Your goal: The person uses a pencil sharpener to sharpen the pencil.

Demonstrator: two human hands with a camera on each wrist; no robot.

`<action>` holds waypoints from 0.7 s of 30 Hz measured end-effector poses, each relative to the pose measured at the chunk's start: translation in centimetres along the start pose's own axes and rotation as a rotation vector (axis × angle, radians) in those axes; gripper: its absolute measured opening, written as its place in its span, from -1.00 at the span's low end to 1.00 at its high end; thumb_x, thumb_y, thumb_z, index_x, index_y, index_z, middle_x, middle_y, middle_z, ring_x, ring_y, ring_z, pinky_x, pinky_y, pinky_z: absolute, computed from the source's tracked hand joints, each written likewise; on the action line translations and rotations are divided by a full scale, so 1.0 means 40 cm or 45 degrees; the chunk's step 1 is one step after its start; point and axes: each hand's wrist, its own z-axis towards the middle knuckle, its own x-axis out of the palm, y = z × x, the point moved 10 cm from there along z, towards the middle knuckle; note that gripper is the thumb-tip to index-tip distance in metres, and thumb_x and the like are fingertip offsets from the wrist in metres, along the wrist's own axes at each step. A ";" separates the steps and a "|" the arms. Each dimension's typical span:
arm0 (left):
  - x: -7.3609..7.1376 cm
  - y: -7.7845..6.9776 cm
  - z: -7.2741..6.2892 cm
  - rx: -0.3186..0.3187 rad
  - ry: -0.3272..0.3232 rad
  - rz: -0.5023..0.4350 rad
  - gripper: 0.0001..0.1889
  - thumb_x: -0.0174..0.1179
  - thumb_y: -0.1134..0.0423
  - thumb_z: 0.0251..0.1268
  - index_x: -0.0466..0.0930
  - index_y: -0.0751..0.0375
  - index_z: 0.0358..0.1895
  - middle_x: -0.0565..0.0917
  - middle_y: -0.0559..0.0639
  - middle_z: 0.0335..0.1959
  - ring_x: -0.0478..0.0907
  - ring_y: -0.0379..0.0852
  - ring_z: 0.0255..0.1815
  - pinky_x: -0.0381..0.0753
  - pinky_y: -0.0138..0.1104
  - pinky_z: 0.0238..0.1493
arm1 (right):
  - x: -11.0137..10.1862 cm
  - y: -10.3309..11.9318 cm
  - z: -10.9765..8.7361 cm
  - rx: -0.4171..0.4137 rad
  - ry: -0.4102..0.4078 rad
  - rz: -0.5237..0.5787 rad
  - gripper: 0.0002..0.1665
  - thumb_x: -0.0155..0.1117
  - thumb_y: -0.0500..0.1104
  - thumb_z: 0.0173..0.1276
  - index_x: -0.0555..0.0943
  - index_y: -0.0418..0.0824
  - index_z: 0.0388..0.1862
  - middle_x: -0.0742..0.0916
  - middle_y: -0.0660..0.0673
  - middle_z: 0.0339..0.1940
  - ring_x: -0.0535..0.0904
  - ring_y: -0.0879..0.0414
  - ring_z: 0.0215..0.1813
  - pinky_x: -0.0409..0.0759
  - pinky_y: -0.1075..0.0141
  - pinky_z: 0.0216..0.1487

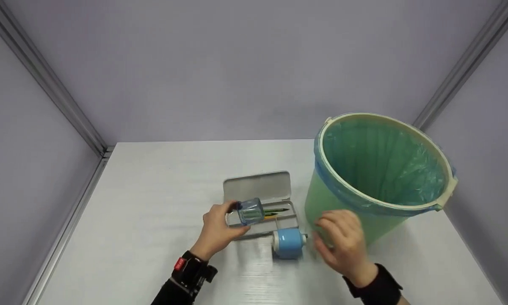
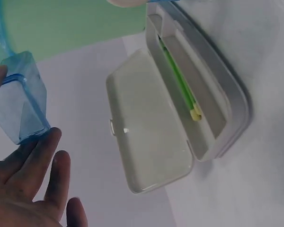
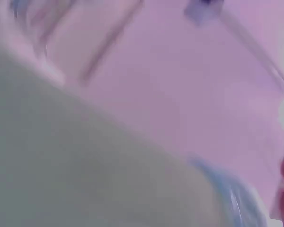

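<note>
My left hand pinches a clear blue plastic container between thumb and fingers, tilted over the near part of an open pencil case. In the left wrist view, the container is see-through and looks empty. Green and yellow pencils lie in one compartment of the case. A blue and white block with a small knob, like a pencil sharpener body, rests on the table in front of the case. To its right, my right hand hovers with loosely bent fingers, nothing visible in it.
A tall green bin with a translucent blue-green liner stands on the right, just behind my right hand. The white table meets grey panels at the back and sides. The right wrist view is blurred.
</note>
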 end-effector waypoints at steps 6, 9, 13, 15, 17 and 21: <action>0.055 0.050 -0.019 -0.084 0.181 0.155 -0.33 0.63 0.20 0.06 0.61 0.29 0.27 0.78 0.23 0.10 0.56 0.19 0.09 0.25 0.15 0.22 | 0.260 -0.031 -0.174 0.325 1.031 0.099 -0.19 0.71 0.04 0.16 0.57 -0.30 0.28 0.72 -0.23 0.20 0.66 -0.15 0.26 0.66 -0.12 0.29; 0.080 0.075 -0.029 -0.111 0.231 0.205 -0.34 0.64 0.21 -0.02 0.62 0.29 0.21 0.77 0.23 0.05 0.56 0.13 0.05 0.28 0.09 0.20 | 0.311 -0.046 -0.231 0.448 1.237 0.100 -0.01 0.79 0.00 0.00 0.52 -0.35 0.34 0.70 -0.31 0.25 0.63 -0.25 0.31 0.63 -0.21 0.38; 0.106 0.090 -0.043 -0.125 0.279 0.227 -0.35 0.65 0.23 -0.09 0.64 0.29 0.16 0.79 0.22 0.02 0.55 0.09 0.03 0.29 0.05 0.17 | 0.335 -0.048 -0.263 0.476 1.323 0.065 0.01 0.82 -0.08 -0.12 0.52 -0.35 0.30 0.72 -0.29 0.16 0.65 -0.20 0.19 0.64 -0.16 0.34; 0.118 0.092 -0.051 -0.122 0.305 0.239 -0.33 0.66 0.22 -0.10 0.64 0.29 0.18 0.80 0.21 0.02 0.55 0.10 0.03 0.30 0.04 0.17 | 0.337 -0.047 -0.269 0.472 1.315 0.051 -0.04 0.82 -0.12 -0.15 0.53 -0.32 0.24 0.73 -0.25 0.09 0.65 -0.15 0.11 0.65 -0.11 0.28; 0.131 0.090 -0.057 -0.106 0.327 0.250 -0.33 0.66 0.22 -0.12 0.64 0.28 0.16 0.80 0.20 0.02 0.56 0.11 0.04 0.30 0.02 0.15 | 0.336 -0.047 -0.270 0.471 1.286 0.044 -0.10 0.80 -0.14 -0.16 0.54 -0.29 0.18 0.73 -0.21 0.03 0.65 -0.11 0.05 0.66 -0.07 0.23; 0.174 0.119 -0.059 -0.050 0.354 0.251 -0.36 0.68 0.20 -0.16 0.65 0.23 0.10 0.80 0.13 -0.02 0.57 0.11 0.02 0.29 -0.03 0.11 | 0.334 -0.052 -0.270 0.491 1.233 0.065 -0.17 0.79 -0.14 -0.12 0.54 -0.26 0.11 0.72 -0.19 -0.04 0.64 -0.10 -0.01 0.67 -0.04 0.16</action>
